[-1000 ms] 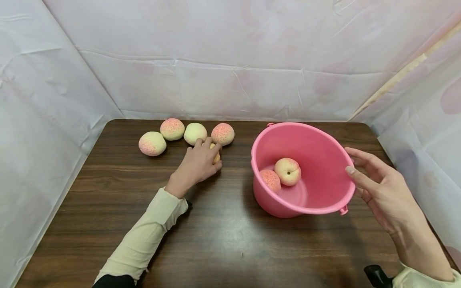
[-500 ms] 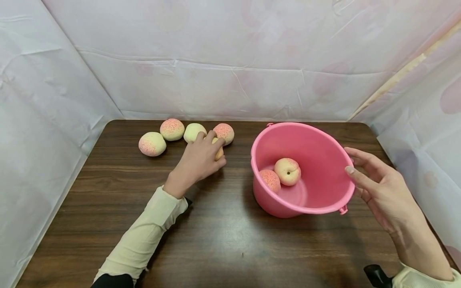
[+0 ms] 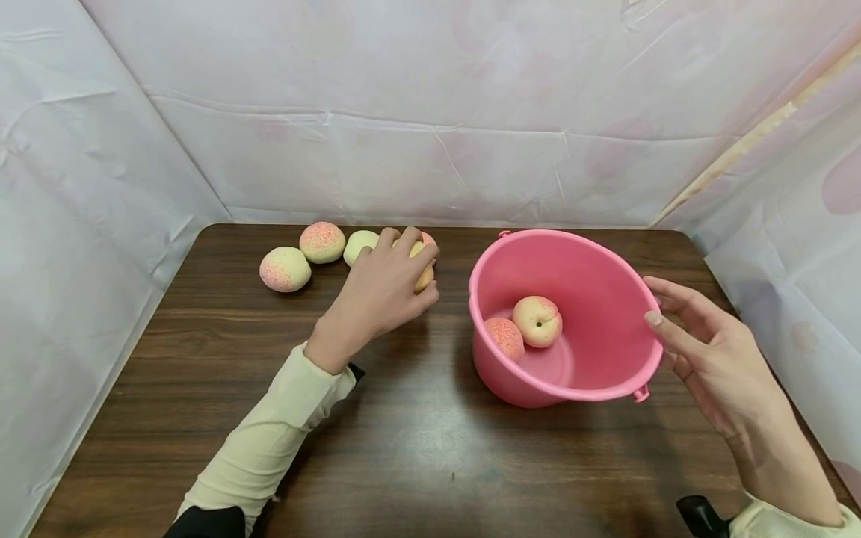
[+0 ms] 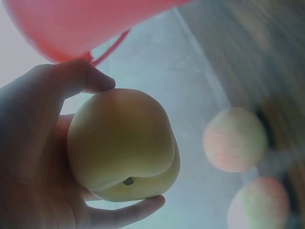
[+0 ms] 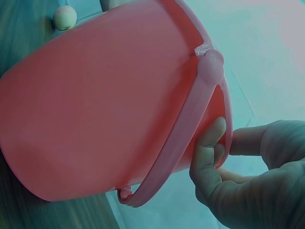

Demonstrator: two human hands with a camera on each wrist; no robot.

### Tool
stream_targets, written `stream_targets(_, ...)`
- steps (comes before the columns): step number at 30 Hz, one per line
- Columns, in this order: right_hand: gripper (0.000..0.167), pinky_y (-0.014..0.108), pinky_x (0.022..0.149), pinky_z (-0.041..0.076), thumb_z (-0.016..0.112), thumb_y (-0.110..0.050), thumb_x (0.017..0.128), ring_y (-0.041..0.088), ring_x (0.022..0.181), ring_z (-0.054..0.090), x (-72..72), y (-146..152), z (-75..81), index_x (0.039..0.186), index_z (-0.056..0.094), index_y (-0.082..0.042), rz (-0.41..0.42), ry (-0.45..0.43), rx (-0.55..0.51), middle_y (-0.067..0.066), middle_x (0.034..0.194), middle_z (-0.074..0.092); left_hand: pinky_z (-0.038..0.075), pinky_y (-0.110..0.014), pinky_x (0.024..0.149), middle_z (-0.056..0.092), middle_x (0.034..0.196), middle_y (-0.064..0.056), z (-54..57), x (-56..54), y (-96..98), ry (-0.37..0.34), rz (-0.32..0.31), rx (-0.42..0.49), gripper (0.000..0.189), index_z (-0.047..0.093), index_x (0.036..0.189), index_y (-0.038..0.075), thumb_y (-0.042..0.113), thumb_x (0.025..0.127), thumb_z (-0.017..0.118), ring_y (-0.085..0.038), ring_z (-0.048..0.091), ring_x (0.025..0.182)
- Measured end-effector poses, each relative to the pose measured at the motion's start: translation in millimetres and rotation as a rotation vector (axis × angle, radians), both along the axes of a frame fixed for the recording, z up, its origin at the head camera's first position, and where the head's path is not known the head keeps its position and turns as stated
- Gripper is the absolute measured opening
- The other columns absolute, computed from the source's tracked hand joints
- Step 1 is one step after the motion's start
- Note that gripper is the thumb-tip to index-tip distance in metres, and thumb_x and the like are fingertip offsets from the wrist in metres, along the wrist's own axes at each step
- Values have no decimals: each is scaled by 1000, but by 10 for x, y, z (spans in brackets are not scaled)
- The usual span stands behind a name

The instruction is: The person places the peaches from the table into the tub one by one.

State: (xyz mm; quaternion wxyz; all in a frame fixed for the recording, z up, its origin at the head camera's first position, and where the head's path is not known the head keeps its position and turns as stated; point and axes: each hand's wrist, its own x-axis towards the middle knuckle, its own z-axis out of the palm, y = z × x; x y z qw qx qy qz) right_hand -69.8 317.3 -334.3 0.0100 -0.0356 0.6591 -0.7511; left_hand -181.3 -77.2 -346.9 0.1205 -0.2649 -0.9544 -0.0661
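Observation:
My left hand [image 3: 377, 291] grips a yellow peach [image 4: 124, 138], its thumb on one side and fingers round the other. In the head view this peach is mostly behind the fingers and looks raised off the table. My right hand [image 3: 723, 366] pinches the rim of a pink bucket [image 3: 605, 321], thumb on one face of the wall and fingers on the other. The bucket tilts, its mouth facing me. Inside it lie a pale peach [image 3: 538, 321] and a speckled pinkish-orange peach [image 3: 504, 338]. The bucket's handle [image 5: 167, 143] hangs down along its outside in the right wrist view.
Along the far left of the brown wooden table [image 3: 417, 448] lie a half-pink peach [image 3: 285, 269], a speckled pink peach [image 3: 322, 242] and a pale green peach [image 3: 359, 245]. Another pink peach [image 3: 428, 239] is mostly hidden behind my left hand. Pale sheeting [image 3: 403, 164] encloses the table.
My left hand has moved right and upward in the view with the yellow peach, and now covers most of the pink peach behind it. Bucket and right hand stay put.

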Motion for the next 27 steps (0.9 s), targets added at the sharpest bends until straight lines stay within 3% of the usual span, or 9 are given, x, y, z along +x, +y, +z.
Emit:
stream_targets(13, 50, 22, 69, 60, 51, 11, 102, 14, 94, 74, 8, -9, -17, 150, 51, -2, -13, -4, -22, 7, 118, 64, 56, -52, 76, 57, 129, -4, 327, 93, 130, 82, -79, 66, 38, 62, 127, 25, 34, 90, 59, -33, 54, 124)
stream_targets(27, 50, 23, 73, 62, 49, 12, 102, 14, 96, 74, 2, -12, -24, 150, 50, -1, -2, 0, -65, 7, 117, 64, 57, -54, 80, 58, 132, -7, 651, 223, 324, 180, -167, 64, 39, 63, 130, 23, 33, 92, 59, -35, 54, 125)
